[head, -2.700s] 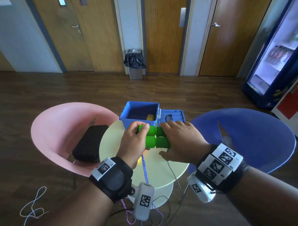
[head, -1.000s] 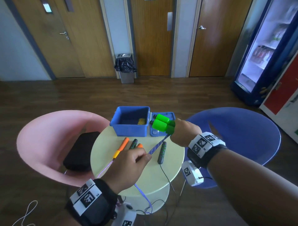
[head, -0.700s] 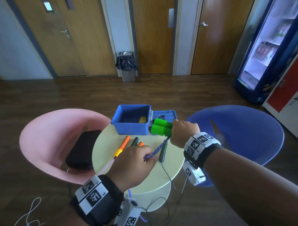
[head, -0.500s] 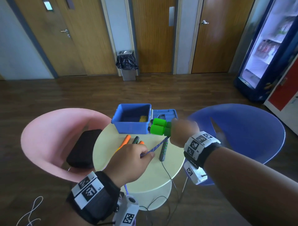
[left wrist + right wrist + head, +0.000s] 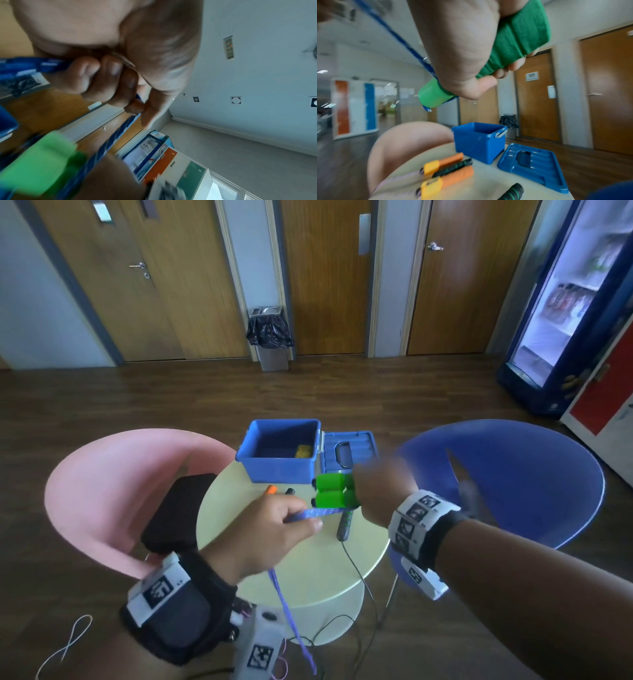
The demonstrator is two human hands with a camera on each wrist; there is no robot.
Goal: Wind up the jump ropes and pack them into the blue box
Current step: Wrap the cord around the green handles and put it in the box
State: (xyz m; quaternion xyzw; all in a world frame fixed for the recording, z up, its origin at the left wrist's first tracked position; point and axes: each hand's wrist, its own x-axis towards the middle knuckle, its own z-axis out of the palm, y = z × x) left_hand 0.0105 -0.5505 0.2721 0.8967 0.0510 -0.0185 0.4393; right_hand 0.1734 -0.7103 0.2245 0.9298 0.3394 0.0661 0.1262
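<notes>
Right hand (image 5: 378, 494) gripped both green handles (image 5: 331, 490) bundled side by side at frame centre, likely as a core to wind onto. Left hand (image 5: 270, 539), lower centre, pinched the blue-purple rope (image 5: 313, 512) between thumb and curled fingers (image 5: 109, 79), holding it taut off the handles; the slack hung toward the bottom edge. Blue box (image 5: 282, 451) sat open above centre on the round table (image 5: 318, 570), lid (image 5: 347, 453) right beside it, so ready for packing. Orange-handled rope (image 5: 441, 174) and black-green handles (image 5: 453, 169) lay unwound on the table.
</notes>
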